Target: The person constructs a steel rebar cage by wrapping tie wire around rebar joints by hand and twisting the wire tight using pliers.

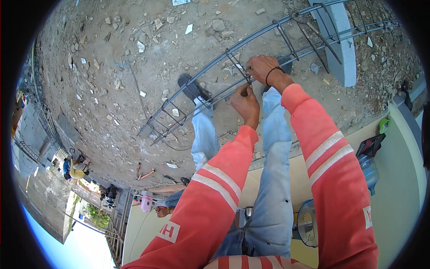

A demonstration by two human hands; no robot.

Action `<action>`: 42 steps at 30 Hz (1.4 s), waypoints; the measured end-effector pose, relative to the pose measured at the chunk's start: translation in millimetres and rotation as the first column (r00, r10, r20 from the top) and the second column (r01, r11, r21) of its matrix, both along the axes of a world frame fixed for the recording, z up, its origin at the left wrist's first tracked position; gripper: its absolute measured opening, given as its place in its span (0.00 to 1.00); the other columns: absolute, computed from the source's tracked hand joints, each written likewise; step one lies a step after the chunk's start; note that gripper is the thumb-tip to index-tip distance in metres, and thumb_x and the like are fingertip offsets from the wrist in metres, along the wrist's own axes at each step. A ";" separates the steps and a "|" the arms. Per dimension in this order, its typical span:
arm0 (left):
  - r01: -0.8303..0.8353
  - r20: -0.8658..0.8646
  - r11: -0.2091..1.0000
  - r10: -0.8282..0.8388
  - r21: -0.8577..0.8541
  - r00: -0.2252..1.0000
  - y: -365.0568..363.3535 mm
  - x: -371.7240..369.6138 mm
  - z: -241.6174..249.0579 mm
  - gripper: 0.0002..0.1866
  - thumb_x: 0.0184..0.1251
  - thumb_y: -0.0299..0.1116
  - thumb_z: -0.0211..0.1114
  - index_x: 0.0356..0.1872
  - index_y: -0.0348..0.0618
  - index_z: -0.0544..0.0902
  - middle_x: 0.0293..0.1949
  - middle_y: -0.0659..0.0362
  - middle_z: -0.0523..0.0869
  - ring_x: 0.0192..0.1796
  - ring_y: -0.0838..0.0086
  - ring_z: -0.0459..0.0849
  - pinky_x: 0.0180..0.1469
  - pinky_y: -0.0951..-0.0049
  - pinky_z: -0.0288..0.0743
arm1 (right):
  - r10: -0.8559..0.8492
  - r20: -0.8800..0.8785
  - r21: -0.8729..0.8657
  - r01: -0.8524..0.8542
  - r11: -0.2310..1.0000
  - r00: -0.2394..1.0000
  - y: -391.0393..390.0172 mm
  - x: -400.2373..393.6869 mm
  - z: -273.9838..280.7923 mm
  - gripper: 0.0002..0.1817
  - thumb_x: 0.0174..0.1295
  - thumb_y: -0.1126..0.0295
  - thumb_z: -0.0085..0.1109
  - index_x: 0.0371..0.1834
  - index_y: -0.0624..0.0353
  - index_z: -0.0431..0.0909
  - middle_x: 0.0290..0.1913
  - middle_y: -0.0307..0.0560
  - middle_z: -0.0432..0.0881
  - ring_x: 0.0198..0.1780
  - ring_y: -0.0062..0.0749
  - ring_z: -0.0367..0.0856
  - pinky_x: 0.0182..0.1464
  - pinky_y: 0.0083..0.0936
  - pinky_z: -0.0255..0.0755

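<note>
Cage (pixel 227 52): slants across upper half, lower left end over dirt (pixel 112 94), upper right end past block (pixel 347 67); long bars with cross ties spaced along.
Left hand (pixel 246 106): at near side of cage, mid-length; thumb and forefinger drawn in close at the tips, right at a tie corner; cannot tell if fully together or on a wire.
Right hand (pixel 265 71): just beyond left, over same tie; fingers bent down onto cage, spread hidden, so cannot tell what, if anything, is gripped. Dark band (pixel 272 71) on wrist.
Block: grey, long, crossed by cage; cannot tell if touching.
Left shoe (pixel 192 87): dark, flat on dirt, partly behind cage.
Right shoe (pixel 285 66): mostly hidden by right hand and cage.
Orange handles (pixel 147 174): on dirt, lower left, well apart from cage.
Pink jug (pixel 146 201): near wall, beyond left sleeve (pixel 210 193).
Blue bottle (pixel 369 172): beside right sleeve (pixel 333 166).
Green bowl (pixel 384 126): near right wall.
Far person (pixel 77 169): yellow top, bent low, far left.
</note>
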State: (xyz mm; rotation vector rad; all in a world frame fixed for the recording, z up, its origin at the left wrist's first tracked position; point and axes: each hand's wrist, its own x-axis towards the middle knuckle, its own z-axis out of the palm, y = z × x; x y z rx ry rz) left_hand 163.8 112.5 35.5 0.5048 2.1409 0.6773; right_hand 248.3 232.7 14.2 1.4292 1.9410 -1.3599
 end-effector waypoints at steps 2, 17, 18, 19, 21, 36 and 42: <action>-0.004 0.005 1.000 0.004 -0.007 1.000 0.0 -0.6 1.4 0.07 0.60 0.21 0.65 0.36 0.29 0.88 0.26 0.49 0.88 0.27 0.70 0.85 0.34 0.70 0.76 | -0.075 -0.007 0.053 0.076 0.996 0.997 -1.1 3.8 -0.5 0.11 0.58 0.61 0.67 0.39 0.53 0.87 0.42 0.54 0.87 0.49 0.50 0.84 0.53 0.41 0.75; 0.163 -0.165 0.977 -0.185 -0.135 0.969 22.0 -5.6 5.5 0.13 0.56 0.34 0.75 0.29 0.31 0.88 0.24 0.46 0.88 0.25 0.63 0.87 0.35 0.67 0.77 | -0.127 -0.067 0.614 0.142 0.777 0.990 -34.8 -5.4 19.6 0.10 0.51 0.65 0.72 0.35 0.53 0.86 0.47 0.43 0.80 0.54 0.39 0.75 0.63 0.40 0.62; 0.165 -0.184 0.976 -0.190 -0.144 0.964 23.9 -6.5 5.1 0.13 0.56 0.34 0.75 0.28 0.31 0.87 0.24 0.46 0.88 0.25 0.62 0.86 0.34 0.66 0.77 | -0.230 -0.080 0.545 0.236 0.805 0.970 -45.5 -2.3 31.9 0.11 0.54 0.68 0.66 0.41 0.53 0.86 0.45 0.44 0.80 0.50 0.39 0.76 0.58 0.39 0.65; 0.162 -0.184 0.976 -0.188 -0.144 0.965 24.5 -7.9 6.5 0.13 0.56 0.34 0.75 0.28 0.31 0.87 0.24 0.46 0.88 0.25 0.62 0.86 0.34 0.66 0.77 | -0.331 -0.080 0.471 0.328 0.819 0.940 -56.9 3.3 43.2 0.13 0.57 0.70 0.61 0.46 0.53 0.85 0.43 0.46 0.80 0.45 0.40 0.78 0.53 0.38 0.68; 0.205 -0.095 0.972 -0.216 -0.119 0.972 26.3 -11.7 9.0 0.12 0.56 0.32 0.75 0.27 0.30 0.87 0.23 0.47 0.88 0.24 0.64 0.86 0.32 0.66 0.77 | -0.614 -0.060 0.217 0.611 0.761 0.787 -105.7 11.3 22.1 0.17 0.59 0.72 0.57 0.52 0.52 0.84 0.35 0.43 0.78 0.36 0.35 0.75 0.43 0.34 0.68; 0.229 -0.076 0.957 -0.245 -0.178 0.966 26.8 -15.0 16.1 0.12 0.58 0.33 0.74 0.28 0.31 0.89 0.24 0.48 0.88 0.24 0.67 0.85 0.34 0.67 0.77 | -0.542 0.093 0.324 0.489 0.810 0.835 -114.4 -1.7 19.1 0.12 0.61 0.67 0.59 0.46 0.45 0.87 0.33 0.44 0.78 0.38 0.40 0.76 0.41 0.36 0.67; 0.292 0.107 0.917 -0.273 -0.273 0.956 25.9 -36.3 15.5 0.10 0.62 0.33 0.70 0.30 0.36 0.90 0.27 0.55 0.88 0.29 0.71 0.84 0.36 0.68 0.76 | -0.489 0.063 0.567 0.372 0.735 0.870 -124.7 -9.9 47.4 0.06 0.57 0.64 0.65 0.35 0.48 0.88 0.39 0.44 0.80 0.52 0.34 0.74 0.55 0.37 0.60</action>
